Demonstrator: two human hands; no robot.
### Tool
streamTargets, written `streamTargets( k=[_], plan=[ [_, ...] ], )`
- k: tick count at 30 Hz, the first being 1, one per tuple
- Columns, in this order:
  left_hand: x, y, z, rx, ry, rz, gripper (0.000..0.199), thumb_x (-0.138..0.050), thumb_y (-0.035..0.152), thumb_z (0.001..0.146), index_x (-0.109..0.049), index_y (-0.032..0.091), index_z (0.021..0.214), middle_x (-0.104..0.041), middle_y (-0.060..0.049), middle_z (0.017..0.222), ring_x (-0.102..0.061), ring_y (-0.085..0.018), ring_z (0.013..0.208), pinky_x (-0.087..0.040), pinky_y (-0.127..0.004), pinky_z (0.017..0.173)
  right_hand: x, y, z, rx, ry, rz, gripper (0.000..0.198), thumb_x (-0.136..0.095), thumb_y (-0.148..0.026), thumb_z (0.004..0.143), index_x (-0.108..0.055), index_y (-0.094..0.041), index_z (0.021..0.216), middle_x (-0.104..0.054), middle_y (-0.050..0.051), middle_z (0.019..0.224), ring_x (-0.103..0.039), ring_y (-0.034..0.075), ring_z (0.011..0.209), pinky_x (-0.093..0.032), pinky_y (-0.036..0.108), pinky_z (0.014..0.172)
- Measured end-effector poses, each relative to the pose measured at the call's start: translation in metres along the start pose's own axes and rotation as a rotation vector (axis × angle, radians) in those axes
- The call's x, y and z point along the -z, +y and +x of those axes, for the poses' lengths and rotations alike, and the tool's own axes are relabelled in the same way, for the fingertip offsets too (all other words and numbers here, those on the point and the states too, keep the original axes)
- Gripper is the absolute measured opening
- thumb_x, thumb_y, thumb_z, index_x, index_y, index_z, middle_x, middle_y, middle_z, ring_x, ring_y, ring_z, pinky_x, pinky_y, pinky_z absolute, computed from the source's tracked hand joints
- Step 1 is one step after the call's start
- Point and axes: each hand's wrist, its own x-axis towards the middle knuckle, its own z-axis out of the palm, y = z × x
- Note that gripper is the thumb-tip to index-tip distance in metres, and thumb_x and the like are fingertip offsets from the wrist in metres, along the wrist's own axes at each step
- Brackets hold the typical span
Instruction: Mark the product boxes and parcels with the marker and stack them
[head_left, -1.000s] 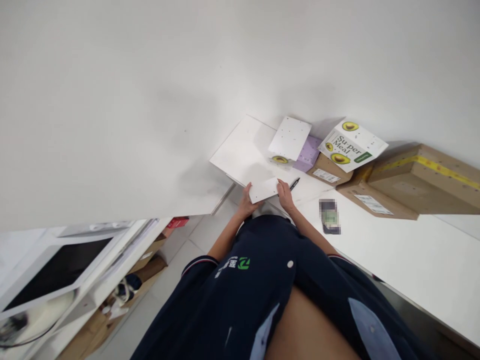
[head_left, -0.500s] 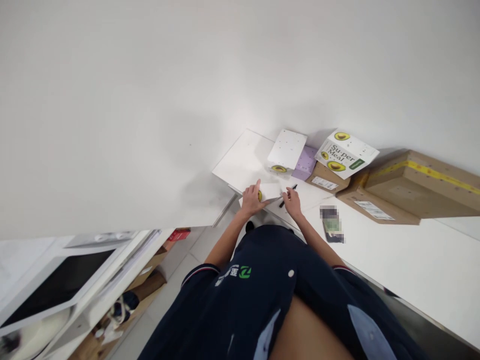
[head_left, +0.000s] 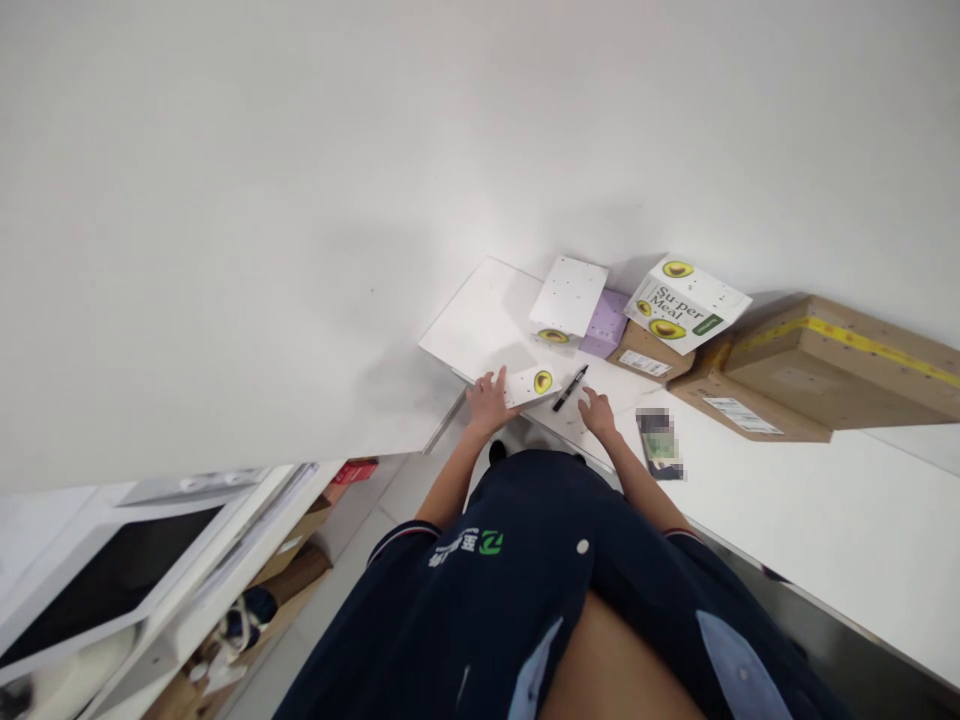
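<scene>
A small white box with an avocado picture near its right end lies along the near edge of the white table. My left hand grips its left end, fingers behind and thumb along the near side. A black marker pen rests on the tabletop just right of the box. Slightly right of the pen is my right hand, empty, its fingers partly bent and apart, not touching the box.
Behind stand a white box, a purple box and a Su-per Meal box above a brown carton. Larger cardboard boxes are at the right. A blurred-out flat item lies on the table. Left is a shelf unit with a microwave.
The small box has been turned, so its avocado picture now shows at the right end. My right hand has come away from it to the right; my left hand has shifted slightly left.
</scene>
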Motion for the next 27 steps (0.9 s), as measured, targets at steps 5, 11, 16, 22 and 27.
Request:
streamTargets(
  k=[5,11,16,22,27],
  plan=[
    [-0.012,-0.026,-0.007,-0.003,-0.063,-0.336,0.107,-0.082,0.041,0.070,-0.026,0.018,0.158,-0.043,-0.022,0.152,-0.043,-0.038,0.142,-0.044,-0.052,0.110,-0.008,-0.018,0.009,0.043,-0.210,-0.231,0.061,-0.042,-0.012,0.093,-0.044,-0.024,0.154,-0.052,0.020,0.130,-0.065,0.029,0.101,-0.051,0.042,0.088],
    [-0.028,-0.040,-0.003,-0.046,0.022,-0.519,0.110,-0.086,0.037,0.065,-0.025,0.016,0.155,-0.039,-0.023,0.155,-0.040,-0.038,0.145,-0.040,-0.054,0.115,-0.007,-0.026,0.009,0.098,-0.214,-0.420,0.051,-0.040,-0.007,0.092,-0.053,-0.023,0.139,-0.052,0.020,0.133,-0.060,0.032,0.111,-0.050,0.042,0.084],
    [-0.032,-0.044,-0.003,-0.030,0.032,-0.566,0.110,-0.087,0.034,0.064,-0.024,0.018,0.153,-0.041,-0.022,0.154,-0.046,-0.036,0.141,-0.042,-0.054,0.114,0.000,-0.012,-0.002,0.061,-0.193,-0.353,0.046,-0.037,-0.007,0.093,-0.054,-0.022,0.133,-0.058,0.021,0.127,-0.065,0.029,0.103,-0.049,0.040,0.081],
    [-0.031,-0.043,-0.005,-0.052,0.039,-0.548,0.092,-0.085,0.026,0.064,-0.037,0.017,0.142,-0.049,-0.020,0.144,-0.051,-0.033,0.135,-0.044,-0.051,0.112,0.021,0.026,-0.031,-0.188,0.242,0.202,0.027,-0.046,-0.028,0.093,-0.055,-0.015,0.116,-0.070,0.013,0.092,-0.069,0.026,0.084,-0.051,0.036,0.076],
    [-0.032,-0.024,0.006,-0.153,-0.031,-0.563,0.087,-0.084,0.023,0.064,-0.042,0.014,0.140,-0.053,-0.019,0.138,-0.054,-0.032,0.131,-0.048,-0.047,0.109,0.059,0.028,-0.045,-0.223,0.533,0.712,0.022,-0.043,-0.045,0.091,-0.048,-0.024,0.086,-0.053,-0.002,0.059,-0.060,0.019,0.058,-0.052,0.032,0.061]
  ],
)
